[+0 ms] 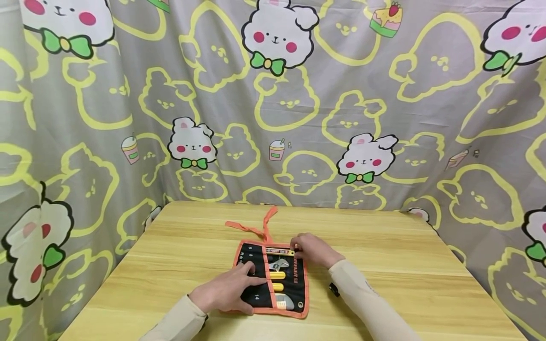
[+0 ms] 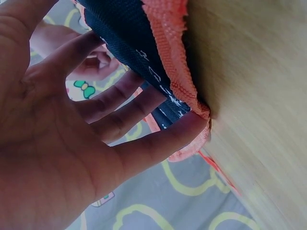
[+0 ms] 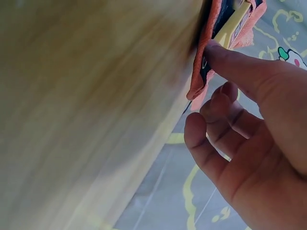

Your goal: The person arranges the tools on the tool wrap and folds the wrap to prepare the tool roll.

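A black fabric tool pouch (image 1: 294, 291) with orange trim lies unrolled on the table. Its slots hold an adjustable wrench (image 1: 279, 265), two yellow handles (image 1: 277, 287), a grey-and-white tool (image 1: 283, 301) and a slim yellow tool (image 1: 277, 251). My left hand (image 1: 230, 288) rests spread on the pouch's left part; one fingertip touches the orange edge in the left wrist view. At the far right corner, my right hand (image 1: 314, 249) is at the slim yellow tool's end. Its thumb (image 3: 235, 64) touches the pouch beside that tool; the other visible fingers curl loosely. The index fingertip's contact is hidden.
Orange tie straps (image 1: 265, 231) trail from the pouch's far edge. The wooden table (image 1: 384, 265) extends around it on all sides. A patterned grey curtain (image 1: 239, 109) hangs behind the table and along both sides.
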Tool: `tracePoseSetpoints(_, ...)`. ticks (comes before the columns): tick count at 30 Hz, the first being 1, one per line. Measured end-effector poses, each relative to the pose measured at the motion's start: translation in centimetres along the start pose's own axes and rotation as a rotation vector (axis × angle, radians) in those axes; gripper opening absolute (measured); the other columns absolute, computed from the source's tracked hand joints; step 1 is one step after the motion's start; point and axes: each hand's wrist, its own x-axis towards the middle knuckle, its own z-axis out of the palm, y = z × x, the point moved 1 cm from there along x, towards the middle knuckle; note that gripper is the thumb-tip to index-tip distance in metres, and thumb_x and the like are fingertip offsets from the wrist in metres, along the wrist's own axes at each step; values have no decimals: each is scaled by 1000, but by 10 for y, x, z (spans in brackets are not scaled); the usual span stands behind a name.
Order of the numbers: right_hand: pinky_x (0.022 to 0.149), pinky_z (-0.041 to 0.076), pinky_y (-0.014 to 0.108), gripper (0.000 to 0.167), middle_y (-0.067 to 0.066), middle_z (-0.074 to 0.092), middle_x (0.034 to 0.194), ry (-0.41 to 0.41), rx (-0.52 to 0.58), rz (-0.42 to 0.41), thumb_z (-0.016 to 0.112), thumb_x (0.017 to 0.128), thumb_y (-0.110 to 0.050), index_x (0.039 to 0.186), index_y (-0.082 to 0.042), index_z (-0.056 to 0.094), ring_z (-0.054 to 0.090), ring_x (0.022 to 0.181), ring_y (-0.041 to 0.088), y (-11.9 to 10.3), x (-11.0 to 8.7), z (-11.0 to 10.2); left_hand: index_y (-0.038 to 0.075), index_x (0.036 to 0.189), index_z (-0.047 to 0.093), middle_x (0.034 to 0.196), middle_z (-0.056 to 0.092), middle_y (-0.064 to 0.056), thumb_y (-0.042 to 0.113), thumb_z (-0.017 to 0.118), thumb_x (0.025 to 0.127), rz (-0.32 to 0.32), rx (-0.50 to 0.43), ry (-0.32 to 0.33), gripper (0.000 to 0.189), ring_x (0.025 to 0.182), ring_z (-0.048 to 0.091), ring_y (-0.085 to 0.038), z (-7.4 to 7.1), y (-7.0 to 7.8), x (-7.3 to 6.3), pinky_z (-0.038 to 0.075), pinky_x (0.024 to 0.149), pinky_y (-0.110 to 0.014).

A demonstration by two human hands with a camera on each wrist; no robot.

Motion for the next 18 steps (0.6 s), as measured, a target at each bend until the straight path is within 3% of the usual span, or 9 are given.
tracePoseSetpoints(18,71,53,33,9,0,69,97,-13,-52,31,76,93,-18,101,-15,73,60,81,11,-5,7,2,29,144,61,128,48,-3,44,86,80,19,-5,10,69,101,49,-14,1,-3,0,51,84,-29)
